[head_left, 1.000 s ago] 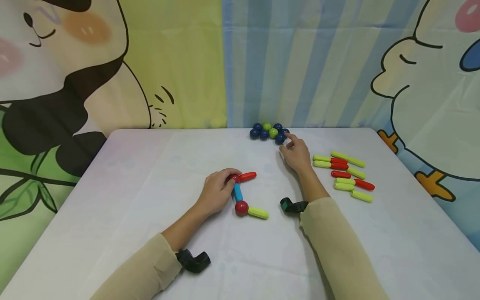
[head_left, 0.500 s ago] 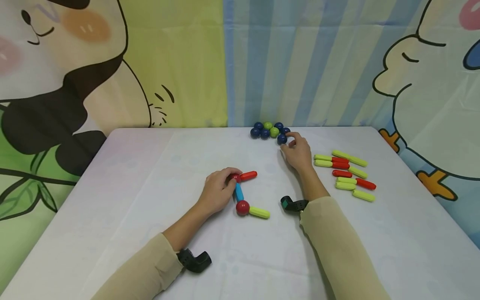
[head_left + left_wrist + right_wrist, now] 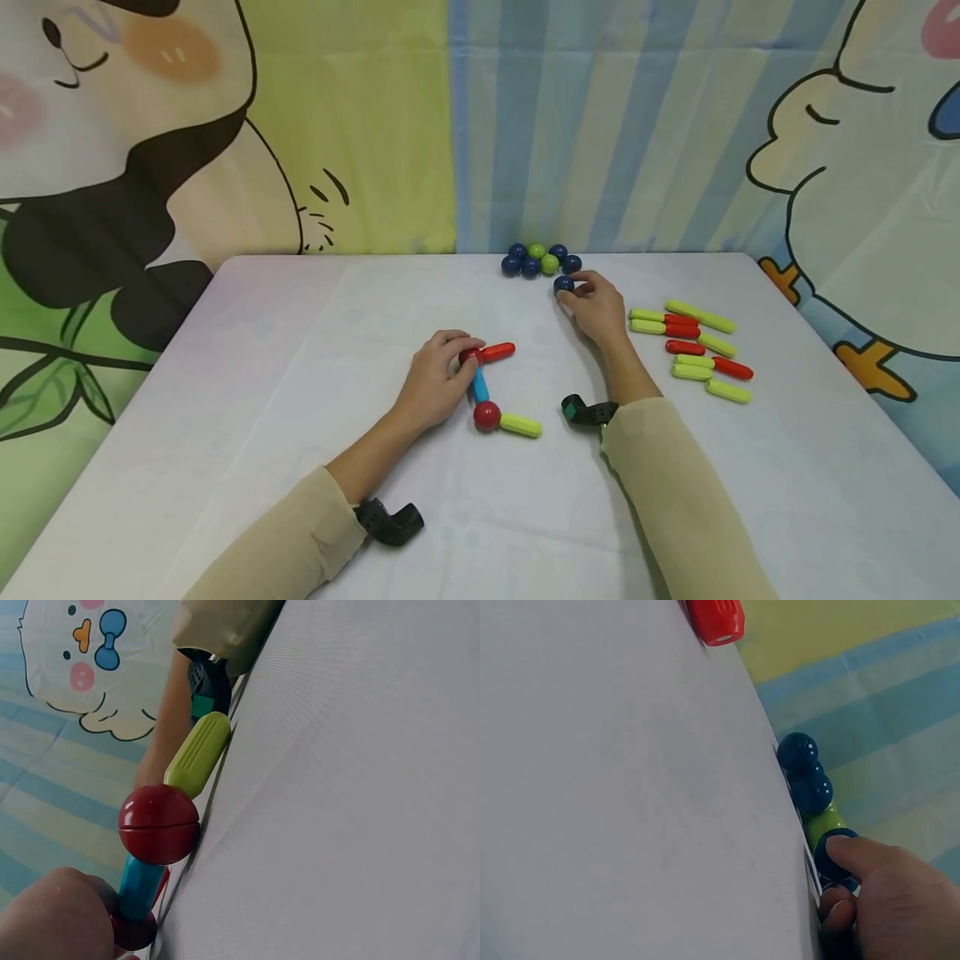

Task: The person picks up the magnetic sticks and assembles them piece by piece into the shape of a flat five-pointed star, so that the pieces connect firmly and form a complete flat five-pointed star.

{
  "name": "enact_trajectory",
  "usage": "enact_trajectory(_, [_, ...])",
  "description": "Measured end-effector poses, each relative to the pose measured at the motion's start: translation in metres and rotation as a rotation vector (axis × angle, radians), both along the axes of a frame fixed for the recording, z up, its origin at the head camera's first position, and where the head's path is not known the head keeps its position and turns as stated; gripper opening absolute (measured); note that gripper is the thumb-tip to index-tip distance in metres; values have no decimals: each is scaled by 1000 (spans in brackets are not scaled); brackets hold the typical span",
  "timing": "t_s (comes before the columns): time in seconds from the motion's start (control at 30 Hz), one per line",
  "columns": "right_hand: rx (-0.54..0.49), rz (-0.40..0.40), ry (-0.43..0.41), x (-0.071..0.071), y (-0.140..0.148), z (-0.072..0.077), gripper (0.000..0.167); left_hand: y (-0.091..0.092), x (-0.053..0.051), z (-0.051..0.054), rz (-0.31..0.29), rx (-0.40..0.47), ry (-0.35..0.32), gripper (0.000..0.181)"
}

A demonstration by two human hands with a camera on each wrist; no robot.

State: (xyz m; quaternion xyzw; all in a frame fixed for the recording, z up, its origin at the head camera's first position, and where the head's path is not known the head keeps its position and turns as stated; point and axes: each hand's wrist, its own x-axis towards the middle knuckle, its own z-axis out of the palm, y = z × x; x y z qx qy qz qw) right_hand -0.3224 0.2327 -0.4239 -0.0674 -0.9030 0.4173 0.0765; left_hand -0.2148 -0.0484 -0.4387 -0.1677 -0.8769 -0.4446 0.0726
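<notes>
Left hand [image 3: 435,372] holding far red ball [image 3: 468,357] of frame [image 3: 480,386]; right hand [image 3: 597,313] pinching blue ball [image 3: 563,286], one o'clock from frame; ball cluster [image 3: 530,267] sitting near, at eleven. I'm judging centred pinch best against slipping.

Dark blue ball [image 3: 563,286], glossy, pinched; far, right of centre. C-shaped stick-and-ball frame [image 3: 481,386], red-balled, lies nearer, mid-scene.

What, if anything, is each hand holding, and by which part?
The right hand pinches a blue ball across its round body; the left hand holds the joined ball-and-stick piece by its far red ball.
</notes>
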Motion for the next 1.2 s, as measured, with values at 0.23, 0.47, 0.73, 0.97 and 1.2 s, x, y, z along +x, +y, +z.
enact_trajectory(0.23, [-52,14,11,6,0,-2,49,2,1,1,53,30,-59,32])
enact_trajectory(0.47, [-151,71,-26,16,1,0,50,0,3,3,72,43,-52,31])
enact_trajectory(0.73, [-223,190,-149,42,-1,6,48,0,5,3,70,73,-48,29])
enact_trajectory(0.97, [-216,247,-189,55,-3,7,48,-1,6,2,69,74,-47,29])
enact_trajectory(1.2, [-188,279,-179,58,-2,10,45,0,5,2,56,90,-31,28])
